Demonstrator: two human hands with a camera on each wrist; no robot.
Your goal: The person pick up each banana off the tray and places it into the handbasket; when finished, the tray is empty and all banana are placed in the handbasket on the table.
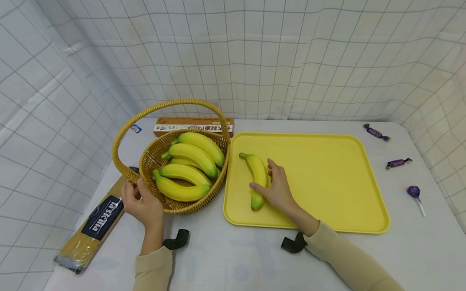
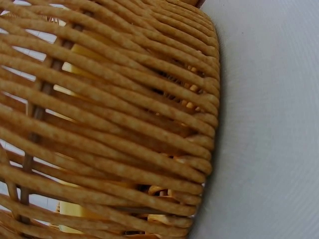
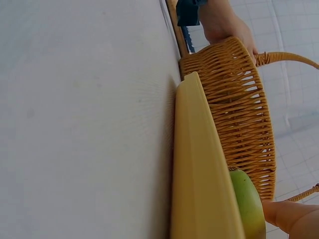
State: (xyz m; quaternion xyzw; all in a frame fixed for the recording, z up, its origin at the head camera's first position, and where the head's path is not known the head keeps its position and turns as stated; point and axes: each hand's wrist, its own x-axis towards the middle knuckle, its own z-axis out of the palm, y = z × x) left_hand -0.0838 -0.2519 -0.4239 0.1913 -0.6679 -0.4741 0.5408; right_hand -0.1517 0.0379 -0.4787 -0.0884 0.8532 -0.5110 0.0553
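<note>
At the left end of the wicker basket (image 1: 204,203), my left hand (image 1: 143,206) grips the foot of its arched handle by the rim. Several bananas (image 1: 192,158) lie inside the basket. One banana (image 1: 258,168) rests on the yellow tray (image 1: 316,181), near its left side. My right hand (image 1: 278,189) is over this banana, thumb across it and fingers spread along its right side. In the right wrist view the thumb (image 3: 289,214) is right at the green end of the banana (image 3: 248,204). Woven basket wall (image 2: 109,109) fills most of the left wrist view.
A pasta box (image 1: 195,125) stands behind the basket, and a bag of spaghetti (image 1: 92,229) lies to its left. Right of the tray are two purple wrapped candies (image 1: 377,132) and a lollipop (image 1: 414,193). White gridded cloth (image 1: 260,53) walls surround the table.
</note>
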